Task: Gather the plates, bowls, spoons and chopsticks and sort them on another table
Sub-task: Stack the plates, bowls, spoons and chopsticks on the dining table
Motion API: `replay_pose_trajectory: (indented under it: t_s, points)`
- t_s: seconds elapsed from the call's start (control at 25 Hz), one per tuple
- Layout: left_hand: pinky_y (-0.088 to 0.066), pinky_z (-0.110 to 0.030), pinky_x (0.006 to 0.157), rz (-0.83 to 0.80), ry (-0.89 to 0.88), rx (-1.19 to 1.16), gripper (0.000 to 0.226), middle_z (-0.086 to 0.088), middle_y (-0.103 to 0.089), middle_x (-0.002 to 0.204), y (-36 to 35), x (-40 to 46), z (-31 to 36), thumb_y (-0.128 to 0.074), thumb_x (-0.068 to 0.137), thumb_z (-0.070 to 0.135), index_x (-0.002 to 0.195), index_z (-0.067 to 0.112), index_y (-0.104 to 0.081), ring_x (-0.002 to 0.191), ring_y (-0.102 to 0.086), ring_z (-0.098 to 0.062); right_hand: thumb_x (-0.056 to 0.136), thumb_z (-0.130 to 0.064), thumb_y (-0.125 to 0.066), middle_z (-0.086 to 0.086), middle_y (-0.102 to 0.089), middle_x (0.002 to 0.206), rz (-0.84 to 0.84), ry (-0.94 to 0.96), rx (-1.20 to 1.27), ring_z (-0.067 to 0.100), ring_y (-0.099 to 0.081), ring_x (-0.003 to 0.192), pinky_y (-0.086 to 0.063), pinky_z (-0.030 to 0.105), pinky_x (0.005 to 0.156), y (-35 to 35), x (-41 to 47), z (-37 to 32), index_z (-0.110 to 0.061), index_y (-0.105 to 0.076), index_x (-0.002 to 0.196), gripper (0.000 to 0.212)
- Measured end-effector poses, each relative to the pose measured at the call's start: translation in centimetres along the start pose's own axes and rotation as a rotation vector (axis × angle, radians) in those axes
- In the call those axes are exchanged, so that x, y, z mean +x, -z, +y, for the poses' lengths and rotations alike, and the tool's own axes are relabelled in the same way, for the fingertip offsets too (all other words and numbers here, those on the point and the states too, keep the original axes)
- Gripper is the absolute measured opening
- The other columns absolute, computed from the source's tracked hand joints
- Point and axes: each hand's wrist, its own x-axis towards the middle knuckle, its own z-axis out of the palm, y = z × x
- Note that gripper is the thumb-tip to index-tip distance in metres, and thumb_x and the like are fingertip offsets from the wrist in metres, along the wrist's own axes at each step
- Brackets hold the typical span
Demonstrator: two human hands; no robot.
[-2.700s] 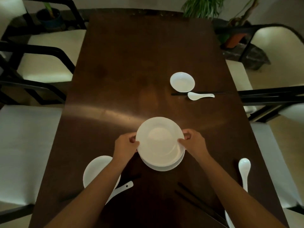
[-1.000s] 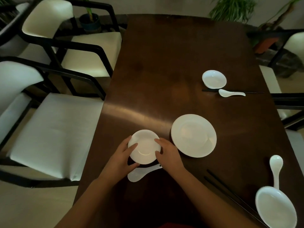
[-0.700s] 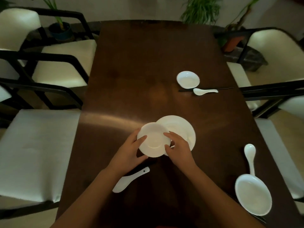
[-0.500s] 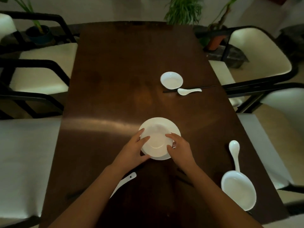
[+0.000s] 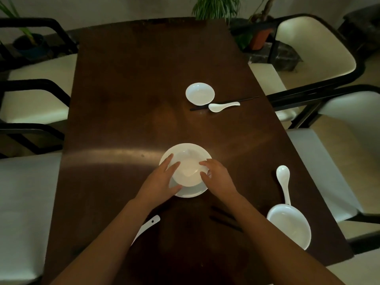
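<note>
Nearest on the dark tabletop (image 5: 123, 99), a white spoon (image 5: 147, 226) pokes out beside the left forearm. The left hand (image 5: 162, 179) and right hand (image 5: 216, 175) grasp a small bowl (image 5: 188, 171) from both sides, on a plate (image 5: 202, 153). Right lie a second bowl (image 5: 289, 226) and spoon (image 5: 283, 182). Farther off, a third bowl (image 5: 199, 94), spoon (image 5: 223, 106) and chopsticks (image 5: 246, 99).

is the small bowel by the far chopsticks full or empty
Empty. The small bowl sits upright beside the far chopsticks, and its white inside shows bare, with nothing in it.
</note>
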Motion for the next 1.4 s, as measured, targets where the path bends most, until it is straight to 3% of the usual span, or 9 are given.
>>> replay_pose_trajectory:
  t_s: [0.12, 0.32, 0.52, 0.68, 0.8, 0.96, 1.12, 1.4]
  points:
    - [-0.028, -0.038, 0.111, 0.097, -0.008, 0.035, 0.069, -0.001, -0.024, 0.155, 0.4, -0.9, 1.7, -0.057, 0.085, 0.045, 0.143, 0.027, -0.026, 0.137, -0.029, -0.020, 0.089, -0.027, -0.056, 0.000, -0.048, 0.140, 0.021, 0.048, -0.119, 0.016, -0.042, 0.129, -0.033, 0.031, 0.108, 1.4, -1.7, 0.7, -0.023, -0.054, 0.125, 0.036]
    - [-0.041, -0.032, 0.100, 0.088, -0.239, -0.004, 0.045, 0.000, -0.056, 0.132, -1.1, -2.7, 7.1, -0.053, 0.089, 0.038, 0.132, 0.021, -0.049, 0.118, -0.052, -0.015, 0.082, -0.014, -0.064, 0.012, -0.059, 0.123, 0.293, 0.101, -0.269, 0.027, -0.053, 0.116, -0.044, 0.041, 0.097, 5.7, -8.2, 3.5, -0.012, -0.063, 0.114, 0.032]
    - [-0.041, -0.027, 0.096, 0.040, -0.399, 0.026, 0.045, 0.000, -0.058, 0.130, -4.5, -3.4, 12.8, -0.045, 0.092, 0.039, 0.134, 0.021, -0.047, 0.117, -0.054, -0.014, 0.070, -0.006, -0.075, 0.015, -0.065, 0.112, 0.409, 0.040, -0.409, 0.033, -0.062, 0.102, -0.050, 0.047, 0.084, 9.3, -14.9, 7.9, -0.008, -0.069, 0.103, 0.033]
    - [-0.040, -0.032, 0.098, -0.012, -0.504, 0.146, 0.049, -0.005, -0.053, 0.134, -8.2, -3.8, 16.5, -0.045, 0.091, 0.036, 0.136, 0.017, -0.044, 0.119, -0.051, -0.019, 0.065, -0.008, -0.079, 0.016, -0.065, 0.112, 0.360, 0.004, -0.467, 0.034, -0.063, 0.101, -0.053, 0.047, 0.079, 11.1, -17.5, 12.0, -0.010, -0.067, 0.104, 0.041]
    - [-0.033, -0.036, 0.106, -0.113, -0.474, 0.239, 0.058, -0.007, -0.037, 0.147, -11.5, -4.1, 18.8, -0.047, 0.089, 0.039, 0.141, 0.021, -0.033, 0.131, -0.038, -0.022, 0.073, -0.011, -0.072, 0.016, -0.058, 0.125, 0.303, -0.087, -0.420, 0.033, -0.055, 0.114, -0.052, 0.046, 0.086, 11.8, -18.3, 15.4, -0.013, -0.063, 0.114, 0.042]
    - [-0.030, -0.038, 0.110, -0.238, -0.399, 0.317, 0.063, -0.005, -0.023, 0.154, -15.0, -4.6, 20.4, -0.055, 0.086, 0.037, 0.142, 0.024, -0.030, 0.137, -0.029, -0.023, 0.088, -0.018, -0.054, 0.006, -0.043, 0.141, 0.165, -0.181, -0.261, 0.021, -0.043, 0.126, -0.043, 0.032, 0.099, 11.9, -18.0, 19.0, -0.018, -0.053, 0.127, 0.039]
    - [-0.035, -0.030, 0.107, -0.167, -0.301, 0.177, 0.047, -0.002, -0.035, 0.148, -16.8, -5.2, 21.3, -0.053, 0.090, 0.028, 0.135, 0.018, -0.044, 0.133, -0.033, -0.017, 0.089, -0.009, -0.050, 0.006, -0.056, 0.126, 0.071, -0.152, -0.136, 0.017, -0.057, 0.108, -0.045, 0.023, 0.094, 12.1, -17.5, 20.3, -0.013, -0.056, 0.122, 0.034]
    - [-0.041, -0.031, 0.100, 0.047, -0.215, 0.055, 0.034, -0.010, -0.057, 0.129, -15.8, -6.0, 21.2, -0.064, 0.083, 0.021, 0.114, 0.008, -0.064, 0.120, -0.051, -0.023, 0.085, -0.003, -0.056, 0.006, -0.063, 0.116, 0.126, -0.008, -0.020, 0.016, -0.061, 0.100, -0.042, 0.017, 0.087, 13.8, -15.6, 18.4, -0.010, -0.064, 0.113, 0.029]
